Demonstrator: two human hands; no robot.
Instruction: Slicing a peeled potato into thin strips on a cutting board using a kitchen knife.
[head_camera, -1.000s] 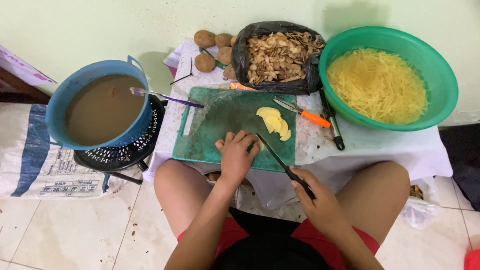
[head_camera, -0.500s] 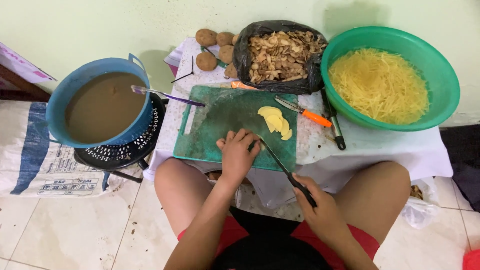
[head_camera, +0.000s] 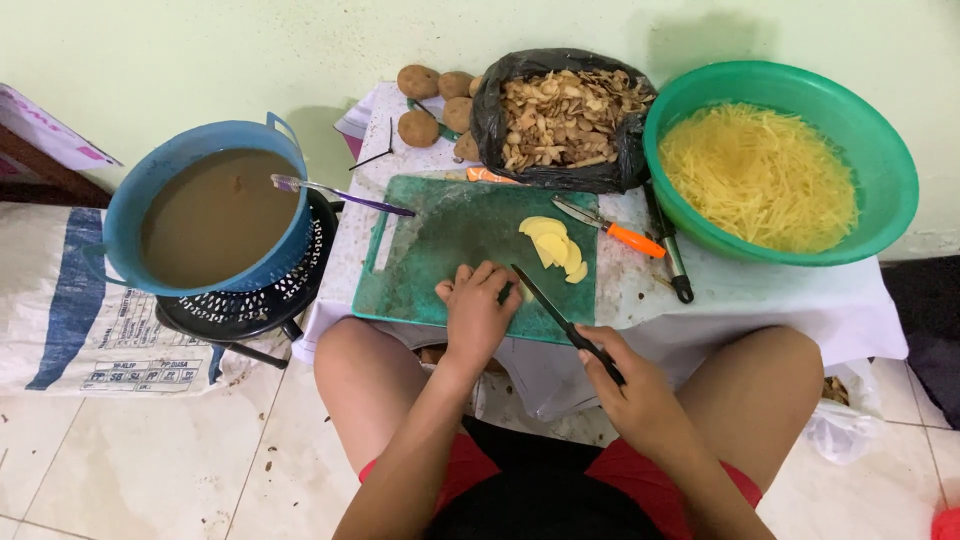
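Left hand (head_camera: 478, 310): fingers curled, pressed down over a potato piece, mostly hidden, at the near edge of the green cutting board (head_camera: 430, 260).
Right hand (head_camera: 630, 390): fingers wrapped around the black-handled knife (head_camera: 560, 320), blade over the board.
Potato slices (head_camera: 552, 245): on the board, beyond the blade.

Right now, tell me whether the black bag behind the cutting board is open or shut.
Open. The black bag has its mouth rolled wide, and brown potato peelings heaped inside show plainly from above.
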